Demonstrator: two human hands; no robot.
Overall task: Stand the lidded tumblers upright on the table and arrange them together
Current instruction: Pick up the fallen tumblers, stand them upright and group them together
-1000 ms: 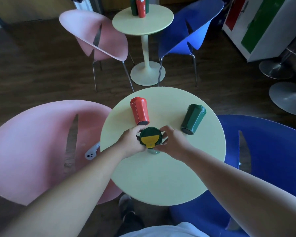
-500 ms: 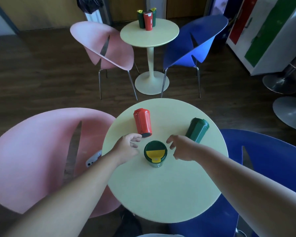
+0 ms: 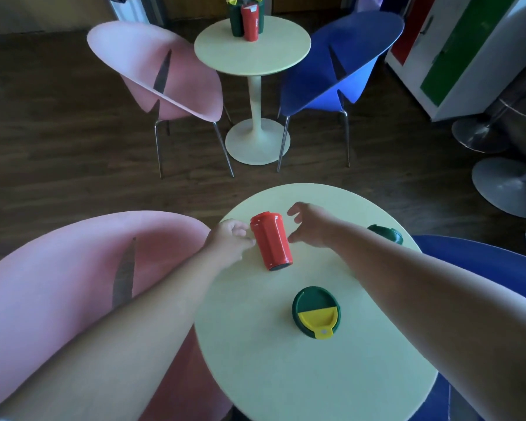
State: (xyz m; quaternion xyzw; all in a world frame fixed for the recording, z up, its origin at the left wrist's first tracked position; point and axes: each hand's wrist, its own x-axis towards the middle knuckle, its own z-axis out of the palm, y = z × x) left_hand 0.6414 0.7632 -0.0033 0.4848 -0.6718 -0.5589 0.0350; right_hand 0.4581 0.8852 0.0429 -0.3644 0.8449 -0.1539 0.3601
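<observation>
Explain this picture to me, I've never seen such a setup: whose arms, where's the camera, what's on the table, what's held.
No machine: a person wears a head camera looking down at their bare arms. On the table a red tumbler lies on its side, a green tumbler with a yellow lid stands upright nearer the person, and a second green tumbler is half hidden behind the right forearm. The left hand and right hand flank the red tumbler, open; nothing is held.
</observation>
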